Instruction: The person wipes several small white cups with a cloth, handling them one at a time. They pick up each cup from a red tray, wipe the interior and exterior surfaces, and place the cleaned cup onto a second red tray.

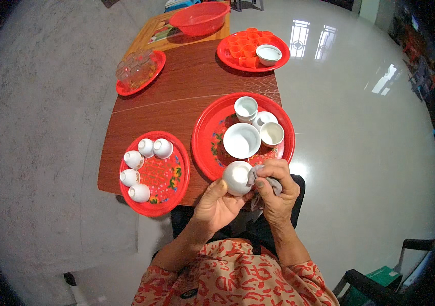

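Note:
My left hand (220,204) is closed around the lower left side of a white cup (236,177), thumb against its wall. In my right hand (280,194) a bunched grey cloth (257,176) is pinched and pressed to the cup's right side. Just beyond, a red round tray (204,137) carries a white bowl (242,140), a stack of white cups (246,108), a white cup lying over (265,120) and another upright cup (272,134). To the left, a second red tray (164,176) bears several small white cups (139,193) along its left rim.
At the table's (176,76) far right, a red tray (222,53) holds several orange cups (243,48) and a white bowl (269,54). Clear glasses (134,66) sit on a red tray at far left. A red basin (199,19) stands behind. A black chair armrest (368,288) is lower right.

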Tool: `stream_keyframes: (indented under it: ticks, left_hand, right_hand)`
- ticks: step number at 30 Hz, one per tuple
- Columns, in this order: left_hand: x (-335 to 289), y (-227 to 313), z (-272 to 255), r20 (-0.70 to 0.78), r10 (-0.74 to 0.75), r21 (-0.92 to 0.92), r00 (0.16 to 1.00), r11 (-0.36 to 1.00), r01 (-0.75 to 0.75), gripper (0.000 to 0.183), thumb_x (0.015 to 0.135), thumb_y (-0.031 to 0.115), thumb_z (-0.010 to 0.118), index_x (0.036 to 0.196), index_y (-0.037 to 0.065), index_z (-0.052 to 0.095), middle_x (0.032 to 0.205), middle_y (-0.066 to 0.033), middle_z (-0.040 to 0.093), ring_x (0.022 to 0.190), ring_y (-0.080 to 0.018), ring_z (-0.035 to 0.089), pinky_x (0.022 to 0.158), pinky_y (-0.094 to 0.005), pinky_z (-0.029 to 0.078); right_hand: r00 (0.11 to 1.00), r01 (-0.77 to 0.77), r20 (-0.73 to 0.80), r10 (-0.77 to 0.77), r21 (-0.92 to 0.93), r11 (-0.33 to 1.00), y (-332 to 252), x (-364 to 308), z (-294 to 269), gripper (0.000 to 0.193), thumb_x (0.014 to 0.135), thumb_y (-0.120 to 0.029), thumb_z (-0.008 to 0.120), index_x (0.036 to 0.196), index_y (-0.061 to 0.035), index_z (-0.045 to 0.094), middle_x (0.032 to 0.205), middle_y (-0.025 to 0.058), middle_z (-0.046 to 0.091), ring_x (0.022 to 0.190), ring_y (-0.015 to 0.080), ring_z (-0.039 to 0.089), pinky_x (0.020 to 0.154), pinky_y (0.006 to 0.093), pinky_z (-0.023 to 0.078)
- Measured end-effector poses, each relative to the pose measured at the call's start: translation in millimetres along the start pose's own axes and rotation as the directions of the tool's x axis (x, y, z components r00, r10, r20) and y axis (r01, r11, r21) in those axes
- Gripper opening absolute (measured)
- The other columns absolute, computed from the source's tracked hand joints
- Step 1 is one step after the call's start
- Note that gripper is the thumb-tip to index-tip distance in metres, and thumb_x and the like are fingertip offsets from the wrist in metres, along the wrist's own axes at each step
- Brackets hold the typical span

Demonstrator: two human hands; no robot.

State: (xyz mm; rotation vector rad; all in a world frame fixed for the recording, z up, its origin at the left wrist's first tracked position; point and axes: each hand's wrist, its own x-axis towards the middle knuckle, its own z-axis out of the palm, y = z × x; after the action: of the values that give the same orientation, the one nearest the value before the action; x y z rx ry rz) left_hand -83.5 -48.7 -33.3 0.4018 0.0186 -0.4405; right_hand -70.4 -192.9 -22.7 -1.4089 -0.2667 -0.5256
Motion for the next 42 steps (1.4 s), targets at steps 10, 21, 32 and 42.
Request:
stream_keyframes:
  ticks: [10,21,32,42]
  left_hand:
    - [-1.8,-5.0,26.3,-0.125,0.008,0.038,0.992,0.999,-0.003,0.05,0.091,0.029,0.055,0.132,0.006,0.038,0.133,-0.0103,0.046,0.124,-0.0228,0.042,0.108,-0.0402,0.029]
    - [-0.1,-2.4,33.7,-0.091,0.109,0.16,0.99,0.983,-0.093,0.043,0.091,0.019,0.054,0.128,0.0,0.042,0.127,-0.0121,0.049,0.122,-0.0225,0.044,0.107,-0.0385,0.03]
    - [4.3,8.1,19.3,-0.096,0.058,0.143,0.994,0.989,-0.044,0.042,0.09,0.019,0.056,0.124,-0.002,0.044,0.121,-0.0132,0.053,0.115,-0.0235,0.05,0.101,-0.0385,0.038]
    - [2.7,6.2,18.6,-0.047,0.038,0.303,0.998,0.953,-0.022,0.036,0.09,0.011,0.054,0.123,-0.001,0.046,0.118,-0.0138,0.055,0.111,-0.0235,0.053,0.095,-0.0423,0.044]
  right_hand:
    - [0.997,0.022,-0.073,-0.028,-0.077,0.997,1.0,-3.1,-0.7,0.016,0.076,-0.003,0.07,0.091,-0.0023,0.063,0.093,0.0078,0.059,0.085,0.0165,0.057,0.076,0.0276,0.045]
    - [0.999,0.023,-0.035,-0.028,-0.137,0.99,-8.3,-1.5,-6.6,0.017,0.073,0.001,0.07,0.087,-0.0034,0.063,0.09,0.0072,0.059,0.083,0.0172,0.057,0.074,0.0282,0.046]
    - [0.999,-0.051,0.008,0.051,-0.026,0.998,0.9,-9.1,-11.4,0.014,0.074,0.0,0.069,0.086,-0.0024,0.063,0.089,0.0066,0.06,0.085,0.0148,0.057,0.074,0.0262,0.045]
    - [0.997,-0.008,0.076,0.021,-0.171,0.985,-10.0,-2.2,-11.5,0.017,0.073,0.0,0.07,0.088,-0.0037,0.065,0.087,0.007,0.058,0.082,0.0167,0.058,0.071,0.0282,0.047]
